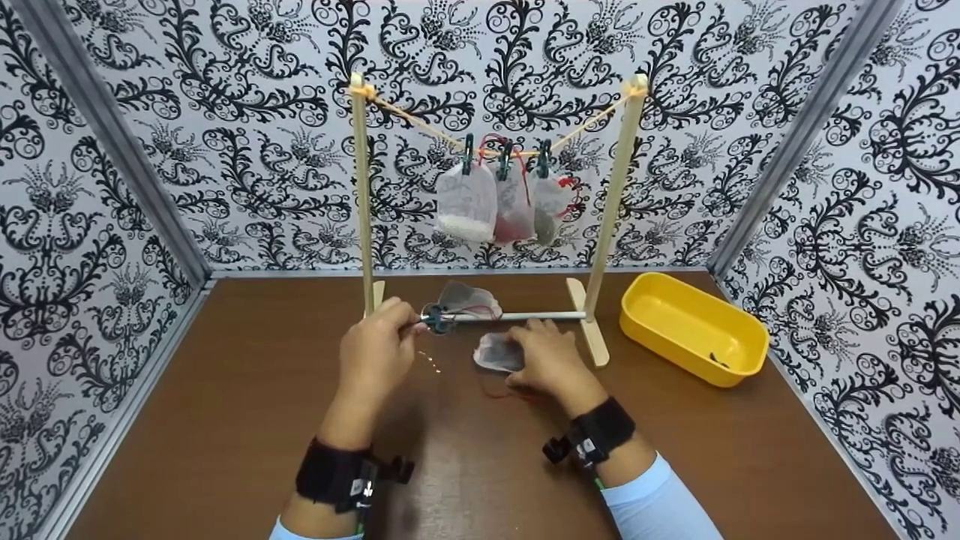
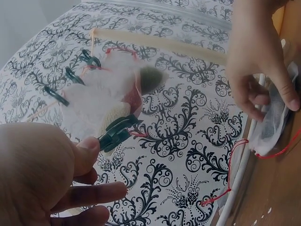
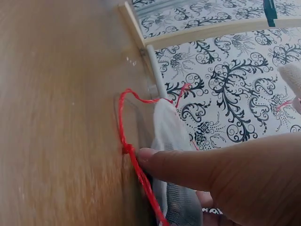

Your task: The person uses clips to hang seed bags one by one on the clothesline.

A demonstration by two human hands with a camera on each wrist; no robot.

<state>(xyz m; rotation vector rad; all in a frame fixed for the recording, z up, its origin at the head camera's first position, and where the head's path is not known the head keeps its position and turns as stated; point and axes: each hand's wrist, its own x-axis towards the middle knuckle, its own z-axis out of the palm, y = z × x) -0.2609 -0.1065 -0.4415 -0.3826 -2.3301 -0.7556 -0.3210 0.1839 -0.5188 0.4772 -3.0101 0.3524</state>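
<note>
My left hand [image 1: 379, 341] pinches a dark green clothespin [image 2: 115, 133] between thumb and forefinger, the other fingers held out loosely. My right hand [image 1: 551, 360] grips a small white mesh drawstring pouch [image 1: 496, 352] low over the table, thumb on one side and fingers on the other. Its red drawstring [image 3: 126, 122] trails on the wood. Behind it, another mesh pouch [image 1: 469, 298] lies by the rack's white bottom rod [image 1: 544, 316]. Above, three filled pouches hang from the orange cord [image 1: 420, 124] by green clothespins: one white [image 1: 465, 202], one reddish [image 1: 514, 217], one greenish [image 1: 551, 214].
The wooden rack's left post [image 1: 361, 187] and right post [image 1: 619, 180] stand on flat feet. To the right sits a yellow tray [image 1: 675, 356] with a small dark item inside. Small pale bits [image 1: 430, 361] lie on the brown table [image 1: 225, 420]. Patterned panels surround it.
</note>
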